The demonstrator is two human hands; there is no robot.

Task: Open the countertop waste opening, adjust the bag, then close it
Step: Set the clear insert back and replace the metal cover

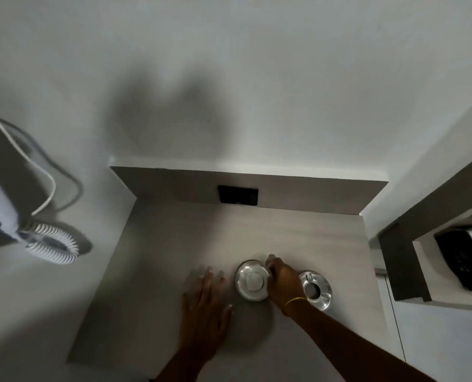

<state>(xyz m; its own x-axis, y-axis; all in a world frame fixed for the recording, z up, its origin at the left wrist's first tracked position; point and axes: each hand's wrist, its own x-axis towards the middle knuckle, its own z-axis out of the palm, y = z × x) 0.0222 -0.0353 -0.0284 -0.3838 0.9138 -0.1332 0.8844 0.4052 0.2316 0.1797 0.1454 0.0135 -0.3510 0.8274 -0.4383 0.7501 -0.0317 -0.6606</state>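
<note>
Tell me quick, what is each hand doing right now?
Left hand: open, flat on the counter, holding nothing.
Right hand: fingers curled at the edge of the round metal lid; a firm grip cannot be told.

The counter (157,266) looks like matt grey-brown laminate with a faint streaked grain. The round waste opening ring (252,280) and the separate round lid (316,290) beside it are polished, reflective metal. The coiled cord (53,245) at left looks like smooth white plastic.
</note>
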